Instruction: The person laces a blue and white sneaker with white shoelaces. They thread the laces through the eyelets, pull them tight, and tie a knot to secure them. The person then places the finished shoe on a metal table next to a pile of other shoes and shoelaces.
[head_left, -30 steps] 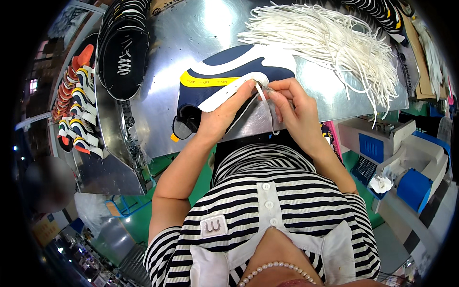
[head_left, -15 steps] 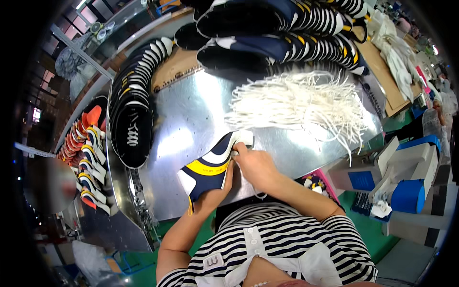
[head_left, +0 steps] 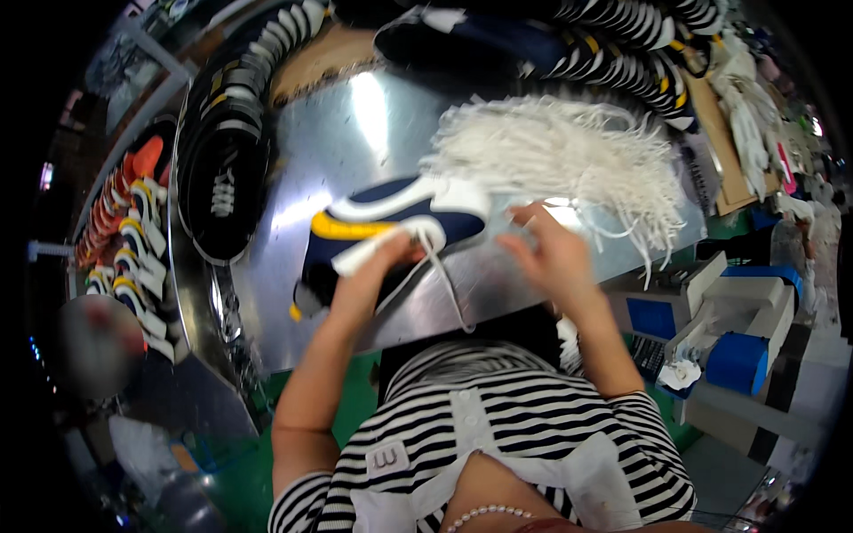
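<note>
A navy, white and yellow shoe upper (head_left: 373,229) lies tilted over the metal table, its side turned up. My left hand (head_left: 389,258) is closed on its near edge, by the opening. From that opening a white shoelace (head_left: 450,286) loops out and hangs toward the table's front edge. To the right of the upper's toe is my right hand (head_left: 558,258), off the upper, thumb and fingers apart, with nothing seen in it. Beyond both hands a large heap of white shoelaces (head_left: 551,155) lies on the table.
Nested dark shoe uppers (head_left: 222,182) form a curved row on the left, and more rows (head_left: 577,58) lie at the back. Orange and white pieces (head_left: 133,240) hang past the table's left edge. A grey and blue machine (head_left: 729,329) stands at the right. The metal tabletop (head_left: 338,133) is shiny.
My right hand has come off the upper and moved right, its fingers spreading. The upper has turned, its toe now pointing right, and the white lace shows hanging from it.
</note>
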A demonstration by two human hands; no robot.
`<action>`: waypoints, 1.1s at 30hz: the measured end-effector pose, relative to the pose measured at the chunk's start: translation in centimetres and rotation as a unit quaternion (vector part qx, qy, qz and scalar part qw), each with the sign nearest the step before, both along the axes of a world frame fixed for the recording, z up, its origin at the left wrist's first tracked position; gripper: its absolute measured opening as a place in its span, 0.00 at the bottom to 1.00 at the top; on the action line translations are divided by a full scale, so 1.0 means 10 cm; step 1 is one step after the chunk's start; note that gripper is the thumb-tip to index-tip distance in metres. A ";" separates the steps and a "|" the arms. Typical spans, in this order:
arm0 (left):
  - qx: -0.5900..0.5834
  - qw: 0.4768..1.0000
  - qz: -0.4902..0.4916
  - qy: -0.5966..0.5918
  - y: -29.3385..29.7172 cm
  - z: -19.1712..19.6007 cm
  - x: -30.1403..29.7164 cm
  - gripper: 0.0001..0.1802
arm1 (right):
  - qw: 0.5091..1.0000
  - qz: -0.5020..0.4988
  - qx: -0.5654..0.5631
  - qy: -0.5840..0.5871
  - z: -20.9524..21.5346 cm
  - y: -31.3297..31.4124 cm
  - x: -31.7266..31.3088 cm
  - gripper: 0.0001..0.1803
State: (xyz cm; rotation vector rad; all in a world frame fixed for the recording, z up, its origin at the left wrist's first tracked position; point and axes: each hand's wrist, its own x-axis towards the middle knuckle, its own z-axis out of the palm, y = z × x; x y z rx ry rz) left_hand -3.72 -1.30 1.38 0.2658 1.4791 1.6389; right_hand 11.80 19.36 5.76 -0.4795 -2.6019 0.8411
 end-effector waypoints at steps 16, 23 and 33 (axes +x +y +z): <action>-0.173 0.779 -0.149 0.584 0.02 0.29 0.02 0.13 | 0.854 -0.106 -0.508 -0.032 -0.40 0.00 -0.10 0.10; -0.157 0.765 -0.047 0.623 0.10 0.48 0.12 0.10 | 0.907 0.104 -0.389 -0.125 -0.56 -0.37 0.09 0.08; -0.163 0.793 -0.105 0.577 0.14 0.37 0.11 0.10 | 0.921 0.111 -0.349 -0.137 -0.52 -0.26 1.11 0.09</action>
